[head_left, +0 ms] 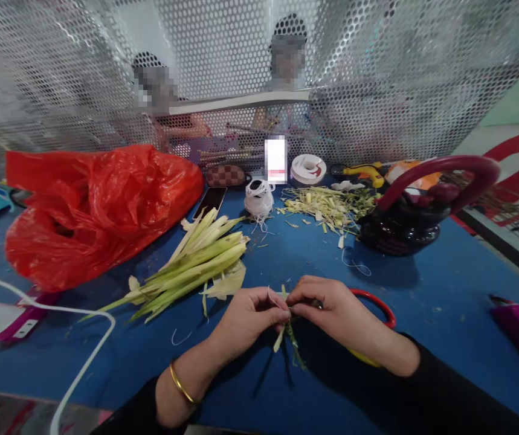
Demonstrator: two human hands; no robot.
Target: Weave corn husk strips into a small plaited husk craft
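My left hand [259,311] and my right hand [325,302] meet above the table, thumbs and fingers pinched together on a small bunch of green leaf strips [292,341]. The strips' loose ends hang below the fingertips, and a pale end pokes up between the hands. A thin pale thread seems to run by my left fingers; its far end is hidden. Beneath my right hand and wrist lie scissors, one red handle [388,314] and a yellow part showing. Left of my hands lies a pile of pale green husk leaves [196,266].
On the blue table [232,386] stand a red plastic bag [105,205], a white string ball [259,199], a ribbon roll [308,170], leaf scraps [327,205], and a dark pot with a maroon handle [399,229]. A white cable [91,356] crosses the left. People sit behind the perforated sheet.
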